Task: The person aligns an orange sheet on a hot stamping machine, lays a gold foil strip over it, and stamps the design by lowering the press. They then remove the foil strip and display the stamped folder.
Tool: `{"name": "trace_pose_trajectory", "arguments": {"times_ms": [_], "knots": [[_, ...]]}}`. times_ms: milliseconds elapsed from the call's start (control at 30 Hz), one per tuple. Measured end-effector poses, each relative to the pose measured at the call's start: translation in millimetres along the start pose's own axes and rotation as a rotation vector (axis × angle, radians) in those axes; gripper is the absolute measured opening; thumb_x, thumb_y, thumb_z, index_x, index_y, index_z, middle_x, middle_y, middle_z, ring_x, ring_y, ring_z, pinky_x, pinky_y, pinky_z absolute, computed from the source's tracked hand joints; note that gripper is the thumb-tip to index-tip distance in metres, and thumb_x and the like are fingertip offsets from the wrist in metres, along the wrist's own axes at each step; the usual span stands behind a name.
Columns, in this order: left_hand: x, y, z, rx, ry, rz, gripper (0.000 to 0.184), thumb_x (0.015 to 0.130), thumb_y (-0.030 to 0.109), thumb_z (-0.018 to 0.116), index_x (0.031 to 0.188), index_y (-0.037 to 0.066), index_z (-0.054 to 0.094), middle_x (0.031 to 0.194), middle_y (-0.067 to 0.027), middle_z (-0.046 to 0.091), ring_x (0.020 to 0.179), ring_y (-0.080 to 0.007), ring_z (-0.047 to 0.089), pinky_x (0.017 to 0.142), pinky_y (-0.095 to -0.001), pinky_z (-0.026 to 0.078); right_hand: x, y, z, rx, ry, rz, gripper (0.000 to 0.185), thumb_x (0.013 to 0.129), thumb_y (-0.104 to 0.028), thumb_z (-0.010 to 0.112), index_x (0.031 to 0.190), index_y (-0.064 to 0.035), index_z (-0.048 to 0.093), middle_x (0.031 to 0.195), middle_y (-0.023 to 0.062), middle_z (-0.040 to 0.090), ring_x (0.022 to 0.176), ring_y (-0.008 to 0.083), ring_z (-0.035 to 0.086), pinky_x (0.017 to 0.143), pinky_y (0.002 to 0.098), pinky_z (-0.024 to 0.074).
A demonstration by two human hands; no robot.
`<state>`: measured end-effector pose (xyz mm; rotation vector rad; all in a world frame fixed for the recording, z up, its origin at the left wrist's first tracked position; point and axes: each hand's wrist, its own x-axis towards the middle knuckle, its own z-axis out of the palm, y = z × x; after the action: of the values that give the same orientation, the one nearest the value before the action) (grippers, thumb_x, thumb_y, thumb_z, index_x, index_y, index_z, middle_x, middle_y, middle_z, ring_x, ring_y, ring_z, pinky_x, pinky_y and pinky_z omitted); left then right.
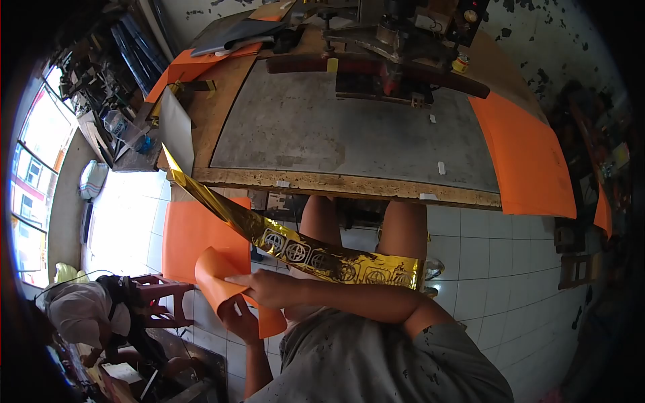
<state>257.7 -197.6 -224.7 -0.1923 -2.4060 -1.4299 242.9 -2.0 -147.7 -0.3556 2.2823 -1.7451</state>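
A seated person in a grey top is working before a wooden desk [209, 124]. Both hands are holding one flexible orange sheet [220, 272] at the left side of the lap, below the level of the desk. The right hand [272, 289] is crossing in front of the body and gripping the sheet from above, its index finger extending along the curling surface. The left hand [240, 320] is holding the sheet lower down with bent fingers, close beside the right hand. The upper part of the sheet is curling over into a loose roll.

Just beyond it, a flat rectangular orange piece [201, 232] is lying beside the left knee; its support is mostly hidden. A long strip of shiny gold foil [295, 250], marked with a row of globe-like emblems in rounded frames, is stretching from near the left front corner of the desk across the thighs to the right forearm.

On the desk, a wide grey flat plate [282, 114] is filling the middle, with a dark metal press [393, 40] standing at its back. Large orange sheets [527, 154] are hanging over the right front edge. At lower left, another person [84, 309] is bending forward near a dark red stool [176, 295].
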Motion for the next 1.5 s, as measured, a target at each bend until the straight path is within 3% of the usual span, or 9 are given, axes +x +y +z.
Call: {"name": "trace_pose_trajectory", "arguments": {"times_ms": [100,167,300,367,500,700,1167,1267,1500], "knots": [[15.9,0.0,-4.9,-0.002,0.125,-0.046,0.018,0.101,0.005,0.065,0.115,-0.005,0.062,0.125,-0.0196,0.065,0.114,-0.0298,0.063,0.096,-0.0405,0.052,-26.3,-62.6,-55.3,0.109,0.034,0.047,0.041,0.106,-0.015,0.056,0.146,-0.0074,0.057,0.118,0.0218,0.072,0.1,0.0252,0.074,0.088,0.0359,0.0551],[24.4,-26.1,-13.7,0.105,0.127,-0.081,0.034,0.102,0.01,0.063,0.131,-0.006,0.055,0.134,-0.0186,0.062,0.121,-0.029,0.06,0.1,-0.0407,0.05,-43.2,-62.7,-76.2,0.213,0.318,-0.363,0.038,0.106,-0.015,0.056,0.142,-0.0037,0.06,0.122,0.014,0.074,0.103,0.0167,0.071,0.092,0.0285,0.0518],[52.0,-92.5,-9.8,0.144,0.132,0.173,0.052,0.106,0.024,0.059,0.147,-0.005,0.045,0.143,-0.017,0.058,0.128,-0.0288,0.057,0.105,-0.0443,0.048,-147.0,-69.9,-149.9,0.793,0.883,-0.059,0.041,0.101,-0.023,0.067,0.134,0.0012,0.064,0.116,0.0105,0.071,0.106,0.0187,0.068,0.095,0.0338,0.055],[96.5,-48.6,1.3,0.142,0.109,0.117,0.058,0.106,0.031,0.059,0.151,-0.002,0.041,0.147,-0.0146,0.055,0.134,-0.0278,0.054,0.104,-0.0446,0.048,-189.8,-81.2,-171.5,1.064,0.878,-0.267,0.039,0.102,-0.027,0.062,0.13,0.0015,0.063,0.118,0.0092,0.07,0.106,0.0189,0.069,0.09,0.0343,0.0563],[137.5,-25.5,13.5,-0.888,-0.616,-0.456,0.054,0.102,0.017,0.062,0.148,-0.004,0.042,0.139,-0.0161,0.061,0.127,-0.0235,0.061,0.102,-0.0391,0.051,-232.4,-47.8,-166.7,1.152,1.258,-0.19,0.04,0.104,-0.027,0.056,0.131,0.0028,0.062,0.12,0.0085,0.07,0.106,0.0189,0.069,0.09,0.0342,0.0549],[164.5,53.3,22.0,-0.709,-0.621,-0.203,0.061,0.096,0.001,0.065,0.151,-0.003,0.039,0.131,-0.0199,0.067,0.12,-0.0227,0.066,0.103,-0.0362,0.052,-298.6,20.1,-141.3,0.346,1.245,0.25,0.038,0.103,-0.017,0.06,0.134,0.0048,0.06,0.122,0.0101,0.071,0.11,0.0157,0.067,0.092,0.0326,0.053],[340.8,161.7,137.4,-0.011,-0.641,0.369,0.062,0.098,0.017,0.068,0.154,0.006,0.044,0.124,-0.0182,0.071,0.114,-0.029,0.068,0.098,-0.0406,0.054,-245.5,2.2,-284.3,-0.416,1.282,0.326,0.039,0.101,-0.018,0.069,0.133,0.0029,0.062,0.097,0.0116,0.076,0.079,0.0155,0.071,0.073,0.0333,0.0549],[335.3,155.3,165.1,0.395,-0.195,0.744,0.055,0.097,0.022,0.07,0.148,0.012,0.052,0.128,-0.0143,0.066,0.124,-0.0377,0.06,0.107,-0.0496,0.045,-241.4,-2.0,-279.0,-0.456,1.4,0.305,0.04,0.1,-0.016,0.069,0.135,0.0017,0.062,0.103,0.0113,0.073,0.088,0.0206,0.072,0.078,0.0336,0.0545],[203.3,158.2,145.5,0.172,-0.442,0.819,0.03,0.093,0.019,0.069,0.122,0.01,0.067,0.132,-0.0112,0.065,0.129,-0.032,0.057,0.111,-0.0493,0.039,-272.6,19.6,-213.8,-1.057,1.089,0.065,0.039,0.101,-0.03,0.062,0.131,-0.0057,0.067,0.136,0.01,0.065,0.134,0.0315,0.053,0.112,0.0484,0.0361]]}}
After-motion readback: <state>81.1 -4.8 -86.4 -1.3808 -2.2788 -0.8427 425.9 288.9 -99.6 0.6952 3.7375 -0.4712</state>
